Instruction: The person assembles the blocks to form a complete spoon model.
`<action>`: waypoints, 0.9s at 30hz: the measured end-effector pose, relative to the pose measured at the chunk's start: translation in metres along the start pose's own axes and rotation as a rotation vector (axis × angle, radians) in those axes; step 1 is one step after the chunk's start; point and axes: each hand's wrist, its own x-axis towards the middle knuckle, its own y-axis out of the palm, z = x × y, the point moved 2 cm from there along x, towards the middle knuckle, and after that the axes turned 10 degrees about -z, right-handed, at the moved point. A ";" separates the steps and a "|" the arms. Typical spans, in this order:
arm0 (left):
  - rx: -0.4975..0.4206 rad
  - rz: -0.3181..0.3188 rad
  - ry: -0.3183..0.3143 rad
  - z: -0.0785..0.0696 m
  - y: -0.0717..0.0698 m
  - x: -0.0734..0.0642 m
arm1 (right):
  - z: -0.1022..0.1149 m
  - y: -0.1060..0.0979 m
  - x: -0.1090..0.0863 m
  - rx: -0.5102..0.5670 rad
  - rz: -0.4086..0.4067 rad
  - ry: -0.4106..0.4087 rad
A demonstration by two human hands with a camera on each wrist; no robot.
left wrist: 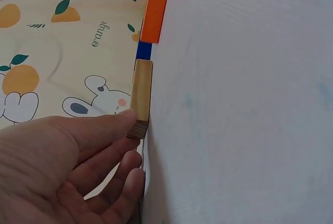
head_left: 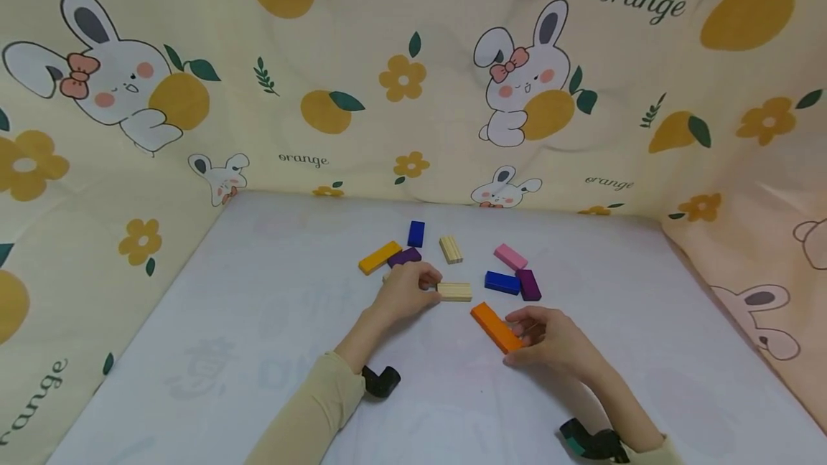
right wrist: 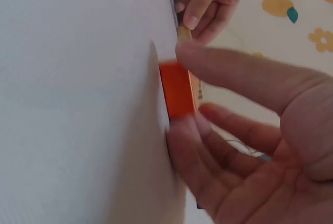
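Observation:
My left hand (head_left: 407, 293) pinches the end of a plain wooden block (head_left: 455, 292) between thumb and fingers. In the left wrist view the thumb lies along the near end of that wooden block (left wrist: 141, 91). To its right, my right hand (head_left: 549, 339) holds an orange block (head_left: 494, 326) by its near end. The right wrist view shows thumb and fingertips on opposite sides of the orange block (right wrist: 178, 90). The two held blocks lie close to each other but apart in the head view. My right hand (right wrist: 250, 125) is partly blurred there.
Behind the left hand lie a yellow block (head_left: 379, 257), a purple block (head_left: 405, 257), a blue block (head_left: 416, 234) and a wooden block (head_left: 451, 250). Pink (head_left: 510, 257), blue (head_left: 502, 283) and purple (head_left: 528, 285) blocks sit at right. A patterned cloth (head_left: 362, 56) rises behind the white table (head_left: 258, 307).

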 end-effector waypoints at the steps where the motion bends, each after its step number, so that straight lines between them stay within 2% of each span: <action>1: -0.001 0.000 -0.003 0.000 0.000 0.000 | 0.000 0.000 0.000 0.016 0.019 -0.011; 5: 0.000 0.000 -0.017 -0.002 0.000 -0.001 | 0.000 0.002 0.000 0.093 0.076 -0.045; 15: 0.005 -0.003 -0.022 0.001 0.003 -0.003 | 0.007 0.014 -0.002 0.169 0.077 -0.022; 21: 0.005 -0.006 -0.024 0.001 0.004 -0.003 | 0.019 0.024 -0.005 0.190 0.056 0.023; 27: 0.017 -0.003 -0.031 -0.001 0.002 -0.001 | 0.030 0.033 -0.007 0.166 0.020 0.030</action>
